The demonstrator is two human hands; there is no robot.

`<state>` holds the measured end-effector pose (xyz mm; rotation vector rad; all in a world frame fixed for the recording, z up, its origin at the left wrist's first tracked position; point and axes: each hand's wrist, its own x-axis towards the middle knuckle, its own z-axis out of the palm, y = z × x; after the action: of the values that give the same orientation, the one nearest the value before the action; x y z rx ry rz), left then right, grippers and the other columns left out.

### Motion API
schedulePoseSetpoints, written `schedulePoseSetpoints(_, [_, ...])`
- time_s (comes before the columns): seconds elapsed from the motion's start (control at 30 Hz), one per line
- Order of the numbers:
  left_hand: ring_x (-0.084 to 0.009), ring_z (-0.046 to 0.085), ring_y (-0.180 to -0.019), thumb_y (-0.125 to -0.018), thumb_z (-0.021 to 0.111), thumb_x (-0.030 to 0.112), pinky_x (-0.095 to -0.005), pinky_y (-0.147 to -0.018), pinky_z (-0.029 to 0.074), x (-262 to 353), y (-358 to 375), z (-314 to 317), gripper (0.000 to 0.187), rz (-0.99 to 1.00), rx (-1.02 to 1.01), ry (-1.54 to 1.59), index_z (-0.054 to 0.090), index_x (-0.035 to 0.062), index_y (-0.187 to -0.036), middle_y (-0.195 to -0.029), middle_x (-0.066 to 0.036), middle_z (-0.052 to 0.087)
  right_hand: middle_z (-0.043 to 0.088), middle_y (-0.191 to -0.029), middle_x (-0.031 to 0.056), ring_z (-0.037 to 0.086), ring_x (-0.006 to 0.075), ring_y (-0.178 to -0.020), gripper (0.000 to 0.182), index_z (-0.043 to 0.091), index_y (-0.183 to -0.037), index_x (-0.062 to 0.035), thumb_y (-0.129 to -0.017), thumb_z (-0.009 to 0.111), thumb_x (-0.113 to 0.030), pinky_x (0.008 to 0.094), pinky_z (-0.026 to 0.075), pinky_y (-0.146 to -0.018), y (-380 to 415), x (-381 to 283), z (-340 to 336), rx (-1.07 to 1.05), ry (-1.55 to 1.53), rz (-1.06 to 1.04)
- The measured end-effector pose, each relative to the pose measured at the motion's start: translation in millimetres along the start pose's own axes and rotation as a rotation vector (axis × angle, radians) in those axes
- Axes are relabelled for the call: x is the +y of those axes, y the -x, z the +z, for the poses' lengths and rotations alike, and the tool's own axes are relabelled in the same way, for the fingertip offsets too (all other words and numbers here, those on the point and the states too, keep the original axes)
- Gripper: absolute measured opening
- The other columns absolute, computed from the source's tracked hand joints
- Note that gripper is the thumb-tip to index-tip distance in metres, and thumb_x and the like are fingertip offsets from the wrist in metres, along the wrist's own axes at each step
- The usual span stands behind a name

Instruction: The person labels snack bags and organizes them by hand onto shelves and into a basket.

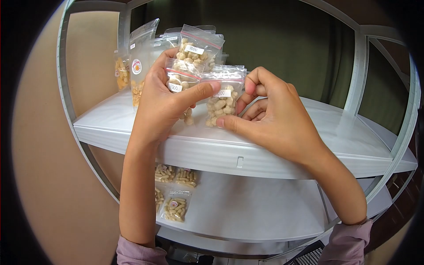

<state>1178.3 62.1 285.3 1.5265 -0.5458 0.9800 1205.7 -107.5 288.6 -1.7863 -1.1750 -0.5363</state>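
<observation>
My left hand (165, 97) is closed on several small clear zip bags of pale round snacks. One bag (194, 51) with a "1000" label stands up at the top of the bunch, and another (179, 78) sits below it. Lower right in the bunch is a third labelled bag (223, 105), with my left thumb pressed over its label. My right hand (269, 112) has its thumb on the lower front of that third bag, its other fingers curled at the bag's right side. All of this is above the front part of the white upper shelf.
Taller clear bags (142, 66) of snacks stand at the upper shelf's (335, 132) back left. On the lower shelf (256, 203), small packets (176, 208) lie at the left. Metal posts (357, 70) frame the rack, with a dark curtain (282, 48) behind.
</observation>
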Motion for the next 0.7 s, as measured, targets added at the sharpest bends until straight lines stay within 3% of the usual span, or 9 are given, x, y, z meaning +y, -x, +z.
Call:
schedulePoseSetpoints(0.3, [-0.0058, 0.049, -0.057, -0.061, 0.075, 0.006, -0.0176, -0.047, 0.037, -2, -1, -2, 0.067, -0.004, -0.019, -0.028, 0.039, -0.0021, -0.117, -0.076, -0.003, 0.055, 0.057, -0.060, 0.0095, 0.059, 0.0131, -0.057, 0.038, 0.041, -0.073, -0.0020, -0.060, 0.075, -0.012, 0.0249, 0.046, -0.049, 2, -6, -2, 0.007, -0.023, 0.031])
schedulePoseSetpoints(0.4, [-0.0057, 0.049, -0.058, -0.062, 0.073, 0.005, -0.0176, -0.048, 0.037, 0, -1, -2, 0.065, 0.008, -0.022, -0.018, 0.039, -0.0013, -0.117, -0.076, -0.003, 0.055, 0.054, -0.070, 0.0051, 0.054, 0.0065, -0.060, 0.043, 0.039, -0.075, -0.0071, -0.062, 0.078, -0.018, 0.0182, 0.044, -0.050, 4, -8, -5, -0.016, 0.015, 0.085])
schedulePoseSetpoints(0.5, [-0.0056, 0.049, -0.059, -0.064, 0.069, 0.003, -0.0176, -0.049, 0.037, 3, 1, 0, 0.061, 0.019, -0.007, 0.012, 0.040, -0.0004, -0.118, -0.076, -0.002, 0.055, 0.055, -0.074, 0.0040, 0.051, 0.0053, -0.065, 0.040, 0.043, -0.076, -0.0060, -0.064, 0.077, -0.022, 0.0175, 0.042, -0.053, -1, -12, -14, 0.149, 0.181, -0.031])
schedulePoseSetpoints(0.63, [-0.0054, 0.049, -0.059, -0.065, 0.066, 0.001, -0.0176, -0.050, 0.038, 4, 2, -1, 0.058, 0.045, -0.050, 0.011, 0.040, -0.0001, -0.118, -0.076, -0.002, 0.054, 0.055, -0.077, 0.0032, 0.050, 0.0071, -0.068, 0.038, 0.056, -0.090, 0.0003, -0.072, 0.070, -0.031, 0.0197, 0.040, -0.055, -38, -14, -21, 0.266, 0.190, -0.236])
schedulePoseSetpoints(0.7, [-0.0052, 0.048, -0.058, -0.066, 0.064, 0.001, -0.0174, -0.050, 0.038, 4, 2, -1, 0.056, 0.063, -0.045, 0.018, 0.041, -0.0002, -0.117, -0.075, -0.002, 0.054, 0.061, -0.081, 0.0151, 0.060, 0.0201, -0.074, 0.050, 0.059, -0.088, 0.0074, -0.064, 0.072, -0.034, 0.0293, 0.047, -0.064, -53, -20, -14, 0.126, 0.179, -0.185])
